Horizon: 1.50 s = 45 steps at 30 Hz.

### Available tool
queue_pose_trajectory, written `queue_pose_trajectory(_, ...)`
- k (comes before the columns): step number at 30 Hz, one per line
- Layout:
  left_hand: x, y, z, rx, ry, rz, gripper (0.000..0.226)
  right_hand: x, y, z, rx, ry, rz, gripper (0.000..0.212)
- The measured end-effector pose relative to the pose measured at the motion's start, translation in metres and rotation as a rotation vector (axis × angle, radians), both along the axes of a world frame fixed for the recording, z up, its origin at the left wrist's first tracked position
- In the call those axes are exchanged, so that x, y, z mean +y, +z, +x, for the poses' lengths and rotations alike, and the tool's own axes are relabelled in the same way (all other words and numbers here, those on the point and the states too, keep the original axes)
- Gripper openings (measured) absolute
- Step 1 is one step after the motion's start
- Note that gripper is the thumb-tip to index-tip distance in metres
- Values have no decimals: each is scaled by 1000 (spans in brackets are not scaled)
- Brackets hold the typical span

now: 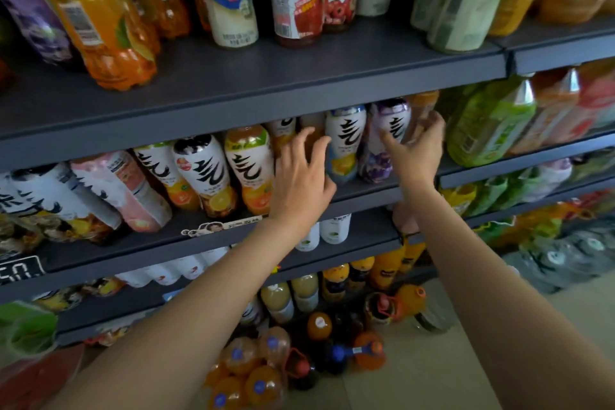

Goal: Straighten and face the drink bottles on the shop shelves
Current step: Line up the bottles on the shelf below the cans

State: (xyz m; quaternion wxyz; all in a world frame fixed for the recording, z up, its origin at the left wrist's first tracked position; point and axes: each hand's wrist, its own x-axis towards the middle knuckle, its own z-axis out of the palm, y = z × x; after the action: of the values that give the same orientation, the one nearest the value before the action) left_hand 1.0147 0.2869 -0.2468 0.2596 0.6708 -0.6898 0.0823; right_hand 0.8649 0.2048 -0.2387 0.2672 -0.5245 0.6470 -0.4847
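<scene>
A row of white-labelled drink bottles with black brush characters stands on the second dark shelf [362, 191]. My left hand [301, 181] reaches in with fingers spread, touching an amber bottle [311, 133] set back between an orange-label bottle [249, 166] and a white bottle with a lemon picture [344, 143]. My right hand [416, 150] wraps around a brownish bottle [424, 110] just right of a purple-label bottle [386, 140]. The lower parts of both touched bottles are hidden behind my hands.
The top shelf [299, 66] holds tall juice and tea bottles. Green and red tea bottles [492, 130] fill the neighbouring bay on the right. Lower shelves carry more bottles, and shrink-wrapped packs of orange drinks [246, 373] sit on the floor below.
</scene>
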Motion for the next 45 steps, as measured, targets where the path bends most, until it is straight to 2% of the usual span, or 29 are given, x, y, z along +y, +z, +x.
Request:
queue_pose_trajectory(4, -37, 2, -20, 505, 165, 191, 76, -21, -18, -11, -21, 180, 143, 73)
queue_pose_trajectory(7, -63, 0, -31, 606, 195, 184, 78, -23, -28, -9, 39, 221, 125, 59)
queue_pose_trajectory(10, -88, -4, -33, 667, 272, 170, 81, -25, -32, -10, 71, 230, 81, 57)
queue_pose_trajectory(16, -82, -7, -26, 624, 458, 65, 82, -22, -35, 2, 30, 377, 91, 58)
queue_pose_trajectory(23, -82, -14, -28, 660, 437, 24, 79, -26, -34, -14, 35, 443, 117, 62)
queue_pose_trajectory(26, -79, -13, -30, 669, 460, 6, 79, -27, -35, -15, 42, 484, 132, 57)
queue_pose_trajectory(28, -69, -13, -34, 653, 522, 31, 72, -24, -37, -23, -10, 407, 111, 49)
queue_pose_trajectory(30, -53, -18, -42, 649, 551, 34, 57, -26, -41, -36, -66, 181, 20, 50)
queue_pose_trajectory(32, -40, -25, -55, 671, 426, 8, 47, -36, -42, -47, -61, 79, 33, 64)
queue_pose_trajectory(35, -33, -26, -69, 627, 265, -16, 44, -63, -33, -42, -44, 140, 188, 80)
queue_pose_trajectory(40, -32, -21, -77, 573, 155, -39, 38, -77, -24, -40, 72, 83, 214, 67)
queue_pose_trajectory(45, -14, -16, -87, 588, 33, 37, 32, -27, -21, -72, 115, 44, 218, 67)
